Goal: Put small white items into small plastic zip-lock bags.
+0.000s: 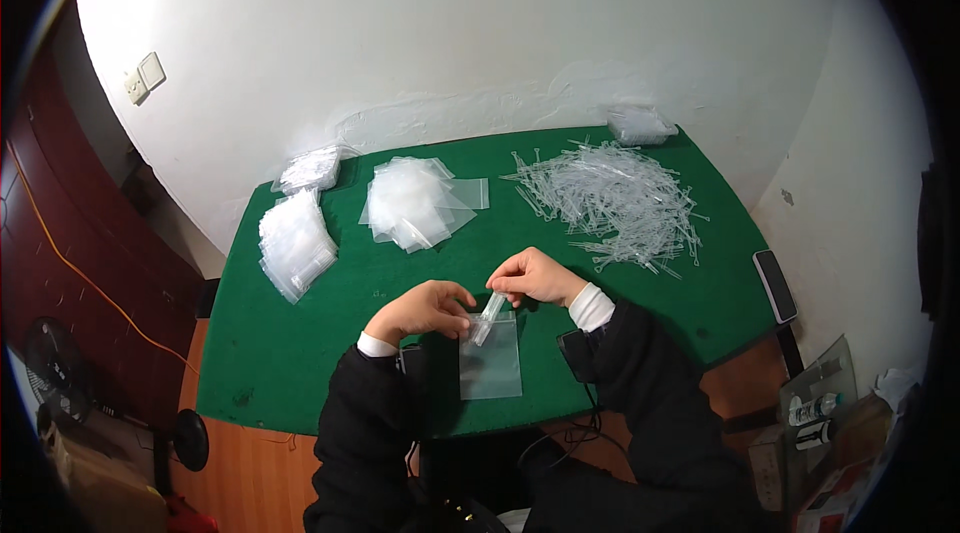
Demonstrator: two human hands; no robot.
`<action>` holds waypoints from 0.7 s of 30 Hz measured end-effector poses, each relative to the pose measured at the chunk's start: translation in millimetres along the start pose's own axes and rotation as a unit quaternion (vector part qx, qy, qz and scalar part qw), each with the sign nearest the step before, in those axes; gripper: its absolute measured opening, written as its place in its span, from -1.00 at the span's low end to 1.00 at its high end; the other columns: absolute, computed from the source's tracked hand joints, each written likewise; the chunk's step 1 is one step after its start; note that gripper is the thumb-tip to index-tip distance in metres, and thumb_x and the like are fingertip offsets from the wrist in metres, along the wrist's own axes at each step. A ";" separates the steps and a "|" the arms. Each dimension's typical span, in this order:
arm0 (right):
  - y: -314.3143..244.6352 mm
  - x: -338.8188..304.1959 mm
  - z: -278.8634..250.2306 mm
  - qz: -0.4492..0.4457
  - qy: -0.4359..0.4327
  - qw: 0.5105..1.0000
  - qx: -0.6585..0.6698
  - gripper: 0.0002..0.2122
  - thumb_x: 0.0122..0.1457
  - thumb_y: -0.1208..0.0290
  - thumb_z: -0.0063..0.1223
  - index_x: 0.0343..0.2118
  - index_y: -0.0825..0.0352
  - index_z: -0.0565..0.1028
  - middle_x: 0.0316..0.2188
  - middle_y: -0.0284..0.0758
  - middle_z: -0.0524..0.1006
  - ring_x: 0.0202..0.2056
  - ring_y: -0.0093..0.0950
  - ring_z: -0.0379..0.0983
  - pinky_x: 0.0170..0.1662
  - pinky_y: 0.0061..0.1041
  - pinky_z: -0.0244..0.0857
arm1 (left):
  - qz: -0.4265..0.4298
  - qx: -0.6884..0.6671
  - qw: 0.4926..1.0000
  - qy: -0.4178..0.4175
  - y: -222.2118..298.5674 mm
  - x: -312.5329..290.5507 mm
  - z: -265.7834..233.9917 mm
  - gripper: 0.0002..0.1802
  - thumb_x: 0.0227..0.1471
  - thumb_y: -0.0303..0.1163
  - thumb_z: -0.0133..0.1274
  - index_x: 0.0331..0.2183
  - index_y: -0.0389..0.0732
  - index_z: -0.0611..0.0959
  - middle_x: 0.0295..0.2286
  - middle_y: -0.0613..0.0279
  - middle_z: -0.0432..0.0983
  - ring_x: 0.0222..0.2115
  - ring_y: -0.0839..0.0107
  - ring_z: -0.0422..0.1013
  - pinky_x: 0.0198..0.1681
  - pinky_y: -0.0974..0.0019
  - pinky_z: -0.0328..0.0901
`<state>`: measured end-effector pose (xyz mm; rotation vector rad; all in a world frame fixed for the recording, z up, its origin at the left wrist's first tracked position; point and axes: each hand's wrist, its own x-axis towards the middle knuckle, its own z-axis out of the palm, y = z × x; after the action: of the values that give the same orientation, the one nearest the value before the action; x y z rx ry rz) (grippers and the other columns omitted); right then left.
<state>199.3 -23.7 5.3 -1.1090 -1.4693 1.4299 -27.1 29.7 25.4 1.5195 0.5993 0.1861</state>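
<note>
At the near edge of the green table, both hands work one small clear bag. The left hand pinches the bag's mouth at its left corner; the right hand is closed on a small bundle of clear plastic ties, tilted down into the opening. The step looks like filling: the bundle's lower end seems just inside the mouth, though how deep is hard to tell. Seating it would call for the mouth to be held open and the ties slid straight down.

Far right lies a loose heap of ties, with a clear packet behind it. Far centre sits a pile of empty bags. Far left, two stacks of bags look cloudier, possibly filled. A phone lies at the right edge.
</note>
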 end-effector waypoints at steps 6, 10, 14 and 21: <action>-15.1 -4.4 10.0 -0.143 0.049 0.977 -0.152 -0.84 -0.01 0.45 0.09 -0.42 0.44 0.52 -0.58 -0.38 0.46 -0.56 -0.64 0.35 -0.50 -0.67 0.25 | 0.123 0.027 0.986 0.105 -7.6 10.4 3.3 -0.82 -0.11 -0.58 0.08 -0.38 -0.34 0.46 -0.49 0.23 0.50 -0.46 0.52 0.44 -0.37 0.51 0.34; -37.3 -10.3 20.3 -0.266 0.119 0.925 -0.245 -0.83 0.00 0.46 0.08 -0.35 0.44 0.50 -0.54 -0.38 0.46 -0.50 -0.61 0.38 -0.44 -0.63 0.26 | 0.269 0.039 0.934 0.231 0.9 12.3 20.1 -0.85 -0.13 -0.61 0.10 -0.42 -0.35 0.48 -0.52 0.24 0.50 -0.46 0.56 0.44 -0.38 0.52 0.34; -43.8 -9.9 23.4 -0.329 0.192 0.905 -0.189 -0.77 -0.02 0.42 0.12 -0.31 0.43 0.48 -0.51 -0.37 0.46 -0.47 -0.59 0.38 -0.40 -0.63 0.26 | 0.328 0.009 0.904 0.272 4.0 11.9 23.5 -0.88 -0.11 -0.64 0.06 -0.42 -0.35 0.47 -0.49 0.22 0.50 -0.44 0.52 0.45 -0.34 0.51 0.34; -23.8 -5.7 14.8 -0.286 0.186 0.934 -0.102 -0.79 0.01 0.46 0.08 -0.29 0.43 0.47 -0.47 -0.38 0.48 -0.43 -0.62 0.39 -0.35 -0.65 0.28 | 0.378 -0.009 0.863 0.334 3.4 12.5 18.2 -0.85 -0.11 -0.64 0.06 -0.39 -0.36 0.46 -0.48 0.22 0.50 -0.44 0.52 0.44 -0.33 0.50 0.34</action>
<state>185.4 -33.2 28.5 -0.9014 -1.5124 0.6363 -7.0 19.8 24.4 1.5958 0.4912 1.3641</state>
